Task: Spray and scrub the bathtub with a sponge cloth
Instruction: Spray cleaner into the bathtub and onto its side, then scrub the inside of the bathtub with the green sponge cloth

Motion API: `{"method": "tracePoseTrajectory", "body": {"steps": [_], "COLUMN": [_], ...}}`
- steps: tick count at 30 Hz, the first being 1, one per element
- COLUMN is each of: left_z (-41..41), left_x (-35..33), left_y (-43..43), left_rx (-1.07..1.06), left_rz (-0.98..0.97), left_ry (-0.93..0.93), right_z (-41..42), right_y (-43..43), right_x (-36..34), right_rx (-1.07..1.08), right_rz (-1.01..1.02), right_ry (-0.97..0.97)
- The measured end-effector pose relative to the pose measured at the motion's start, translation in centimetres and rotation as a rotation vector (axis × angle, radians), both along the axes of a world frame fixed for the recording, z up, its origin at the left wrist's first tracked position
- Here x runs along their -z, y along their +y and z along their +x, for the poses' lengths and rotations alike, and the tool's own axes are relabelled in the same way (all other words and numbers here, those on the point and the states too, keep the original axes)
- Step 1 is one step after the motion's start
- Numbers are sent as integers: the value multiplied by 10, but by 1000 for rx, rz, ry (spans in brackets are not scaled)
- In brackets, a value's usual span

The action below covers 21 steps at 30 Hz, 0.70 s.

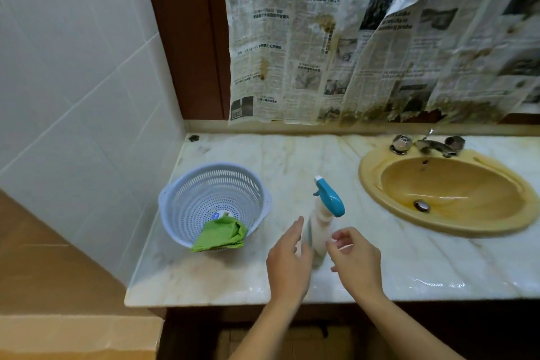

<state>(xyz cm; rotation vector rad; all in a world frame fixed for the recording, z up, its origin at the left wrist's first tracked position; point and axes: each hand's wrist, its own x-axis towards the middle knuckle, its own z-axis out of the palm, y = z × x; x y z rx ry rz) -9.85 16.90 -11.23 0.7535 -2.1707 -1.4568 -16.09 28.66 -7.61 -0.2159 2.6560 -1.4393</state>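
Countertop (292, 155) of pale, glossy marble with yellowish veins ran beneath a wall hung with crumpled, stained newspaper (350, 52). A spray bottle (317, 234) stood upright near the counter's front edge, its slim white body topped by a teal plastic trigger head with the nozzle pointing left. The bottle looked slightly blurred.

The left hand (287, 263) reached in on the bottle's left side, fingers fairly straight and close together, lying right alongside the body without wrapping it. The right hand (356, 263) sat on the bottle's right side with its fingers loosely curled. Whether its fingertips pinched the bottle or merely hovered beside it could not be told.

Left of the hands, a round basket (210, 168) of pale blue perforated plastic rested on the counter. A soft, rumpled green cloth (222, 235) lay inside it, draped over the near rim.

Further right, an oval mustard-yellow sink (369, 181) was set into the marble, smooth and stained, with a dull metal tap (432, 146) behind it. Glossy white tiles (73, 82) covered the wall at left.
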Motion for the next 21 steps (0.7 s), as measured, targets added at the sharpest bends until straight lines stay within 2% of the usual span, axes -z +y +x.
{"method": "tracePoseTrajectory", "body": {"steps": [5, 8, 11, 14, 16, 18, 21], "left_z": [33, 48, 66, 85, 92, 96, 97], "left_x": [-39, -65, -60, -35, -20, -9, 1], "left_y": [-24, -64, -112, -148, -161, -166, -168], "left_rx": [-196, -335, -524, -612, -559, -453, -351], "left_rz": [-250, -395, -398, -232, -141, -149, -161], "left_ry": [406, 511, 374, 122, -54, -170, -192], "right_z": [19, 23, 23, 16, 11, 7, 1], "right_y": [-31, -69, -104, -137, -155, -166, -174], "right_x": [-17, -26, -26, -20, -13, -9, -11], "right_rx": [-256, -473, -768, -1031, -1088, -1117, -1135], "right_rz": [-33, 19, 173, 409, 478, 469, 389], "right_ry": [105, 240, 439, 498, 506, 460, 359]}}
